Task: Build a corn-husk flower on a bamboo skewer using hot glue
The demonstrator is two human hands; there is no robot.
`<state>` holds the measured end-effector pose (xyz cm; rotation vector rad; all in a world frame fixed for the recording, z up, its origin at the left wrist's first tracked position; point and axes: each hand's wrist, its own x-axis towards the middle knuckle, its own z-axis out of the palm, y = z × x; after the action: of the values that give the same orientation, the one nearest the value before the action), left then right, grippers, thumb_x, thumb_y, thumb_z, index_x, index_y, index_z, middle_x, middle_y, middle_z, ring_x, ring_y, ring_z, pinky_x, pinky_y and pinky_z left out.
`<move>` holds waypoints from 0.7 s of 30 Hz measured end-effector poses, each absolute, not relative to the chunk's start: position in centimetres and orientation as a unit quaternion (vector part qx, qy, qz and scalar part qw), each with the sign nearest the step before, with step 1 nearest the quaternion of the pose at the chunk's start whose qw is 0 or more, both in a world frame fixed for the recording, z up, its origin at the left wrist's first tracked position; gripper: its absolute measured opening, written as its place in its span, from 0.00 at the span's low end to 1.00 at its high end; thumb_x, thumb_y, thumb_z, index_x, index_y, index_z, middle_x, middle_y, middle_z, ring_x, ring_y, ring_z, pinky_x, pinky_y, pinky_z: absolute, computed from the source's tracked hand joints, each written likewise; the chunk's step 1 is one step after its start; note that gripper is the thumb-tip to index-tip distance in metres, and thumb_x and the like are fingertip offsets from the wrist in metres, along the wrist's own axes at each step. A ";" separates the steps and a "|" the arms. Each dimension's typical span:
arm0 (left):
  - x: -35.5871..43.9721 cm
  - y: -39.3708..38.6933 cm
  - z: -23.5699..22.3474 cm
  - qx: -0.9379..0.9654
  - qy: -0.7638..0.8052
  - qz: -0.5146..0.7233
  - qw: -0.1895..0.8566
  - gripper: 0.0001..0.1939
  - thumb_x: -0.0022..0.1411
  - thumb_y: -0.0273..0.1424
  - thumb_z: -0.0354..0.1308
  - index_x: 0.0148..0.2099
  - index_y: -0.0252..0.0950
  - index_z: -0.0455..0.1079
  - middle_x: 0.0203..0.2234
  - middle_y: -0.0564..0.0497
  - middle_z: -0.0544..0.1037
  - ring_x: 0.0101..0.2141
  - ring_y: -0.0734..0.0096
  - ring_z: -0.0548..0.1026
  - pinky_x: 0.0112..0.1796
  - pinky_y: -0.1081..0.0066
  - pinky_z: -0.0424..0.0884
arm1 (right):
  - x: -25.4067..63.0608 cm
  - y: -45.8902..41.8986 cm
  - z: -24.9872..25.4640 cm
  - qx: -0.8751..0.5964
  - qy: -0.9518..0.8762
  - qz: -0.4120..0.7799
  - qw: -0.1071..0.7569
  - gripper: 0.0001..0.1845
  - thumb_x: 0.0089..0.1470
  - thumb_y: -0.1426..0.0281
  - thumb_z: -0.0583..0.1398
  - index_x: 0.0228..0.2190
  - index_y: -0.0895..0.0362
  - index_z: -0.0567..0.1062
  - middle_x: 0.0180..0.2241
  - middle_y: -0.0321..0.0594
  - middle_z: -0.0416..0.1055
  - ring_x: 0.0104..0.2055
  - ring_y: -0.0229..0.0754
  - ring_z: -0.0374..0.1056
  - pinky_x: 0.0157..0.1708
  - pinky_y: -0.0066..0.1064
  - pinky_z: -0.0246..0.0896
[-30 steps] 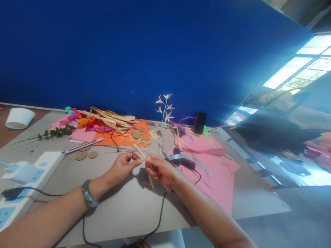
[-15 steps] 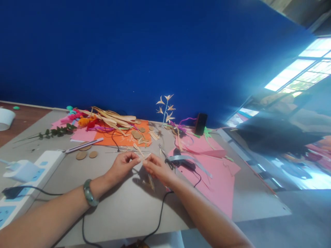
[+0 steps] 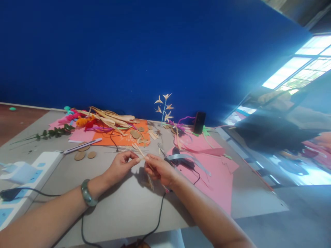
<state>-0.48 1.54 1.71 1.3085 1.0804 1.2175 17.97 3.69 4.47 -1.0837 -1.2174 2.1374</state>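
Note:
Above the near middle of the table, my left hand (image 3: 124, 166), with a green bangle at its wrist, is closed in a pinch at a pale dried husk strip (image 3: 139, 150). My right hand (image 3: 160, 169) is closed round the same strip, fingers curled and thumb on top. The strip's upper end sticks up between the hands and a thin lower end hangs beneath the right hand. Fingertips nearly meet, so the exact grip is partly hidden. Beyond them stands a blue stem with several pale star-shaped husk flowers (image 3: 166, 107).
Dried husks (image 3: 111, 119) lie on orange paper (image 3: 103, 139) at the back. Left are a leafy sprig (image 3: 55, 132), cardboard discs (image 3: 80, 156) and a power strip (image 3: 42, 168). A black hot-glue gun (image 3: 182, 162) lies on pink paper (image 3: 217, 182), right. A phone (image 3: 199, 122) leans behind.
My right hand has turned and curled its fingers further round the strip. My left hand keeps its pinch almost in place. The whole view has shifted slightly.

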 end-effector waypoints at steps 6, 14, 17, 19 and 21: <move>-0.7 1.9 0.9 0.489 0.457 0.508 0.541 0.14 0.52 0.40 0.63 0.29 0.33 0.69 0.19 0.56 0.68 0.20 0.79 0.62 0.23 0.76 0.58 | 18.6 4.8 5.0 -0.405 -0.422 0.753 0.301 0.24 0.48 0.50 0.60 0.22 0.56 0.60 0.12 0.25 0.56 0.13 0.26 0.36 0.13 0.22 0.28; -0.2 1.6 0.8 0.516 0.451 0.502 0.528 0.13 0.52 0.39 0.64 0.27 0.33 0.71 0.20 0.54 0.71 0.22 0.76 0.65 0.26 0.75 0.61 | 17.1 3.3 3.5 -0.417 -0.580 0.649 0.262 0.23 0.48 0.50 0.62 0.26 0.56 0.63 0.17 0.26 0.57 0.16 0.28 0.48 0.15 0.21 0.39; -0.1 1.6 0.6 0.530 0.441 0.497 0.528 0.13 0.53 0.38 0.63 0.26 0.33 0.71 0.21 0.53 0.73 0.24 0.74 0.67 0.27 0.74 0.63 | 16.8 2.9 3.1 -0.424 -0.616 0.612 0.255 0.24 0.50 0.47 0.58 0.26 0.57 0.65 0.17 0.28 0.59 0.17 0.29 0.51 0.15 0.22 0.42; -0.1 1.6 0.5 0.531 0.439 0.494 0.530 0.13 0.53 0.38 0.63 0.27 0.33 0.71 0.21 0.52 0.74 0.24 0.73 0.68 0.27 0.74 0.63 | 16.8 3.0 2.8 -0.429 -0.621 0.609 0.244 0.25 0.52 0.47 0.56 0.24 0.57 0.65 0.17 0.29 0.59 0.16 0.29 0.50 0.15 0.23 0.41; 0.0 1.5 0.7 0.536 0.437 0.490 0.531 0.12 0.53 0.38 0.63 0.28 0.33 0.72 0.22 0.52 0.75 0.25 0.73 0.69 0.27 0.74 0.63 | 16.9 3.1 2.6 -0.433 -0.614 0.618 0.231 0.27 0.52 0.46 0.55 0.22 0.58 0.65 0.16 0.29 0.59 0.15 0.29 0.50 0.14 0.23 0.40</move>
<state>-0.03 1.52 0.68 1.2785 1.0435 1.1687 16.94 3.15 2.59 -1.1896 -1.6887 1.6993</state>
